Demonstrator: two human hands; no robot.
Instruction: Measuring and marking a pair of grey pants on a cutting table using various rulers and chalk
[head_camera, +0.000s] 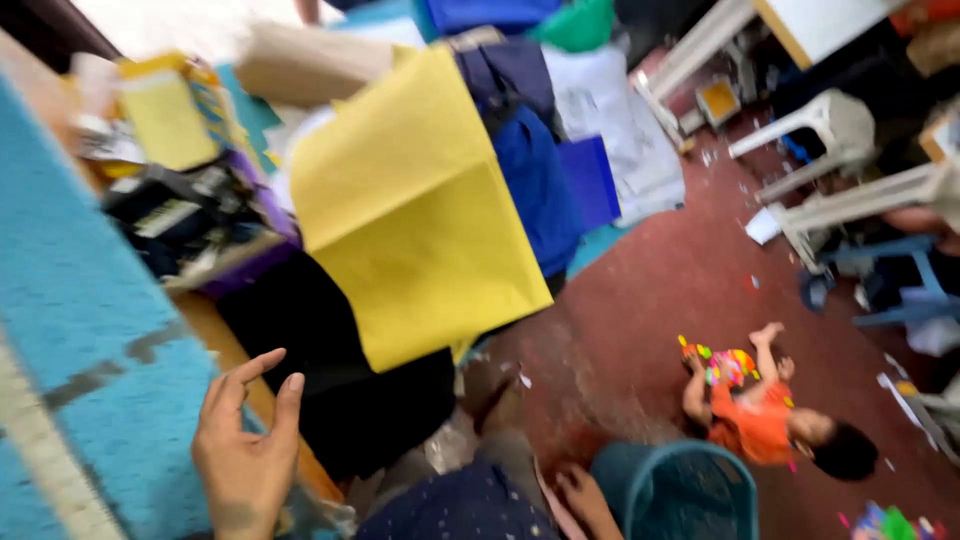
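Beside yellow sheet (420, 210), empty left hand (245, 450)

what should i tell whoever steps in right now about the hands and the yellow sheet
Left hand: open, empty, fingers raised over the blue table edge.
Right hand: low by the teal basket; grip cannot be told.
Yellow sheet: folded, hanging off the table's pile, in front of blue sheets; neither hand touches it.
A person in orange lies on the red floor.
Picture is blurred.

Teal basket (680, 490) on red floor (650, 290), white plastic chairs (850, 170) nearby.
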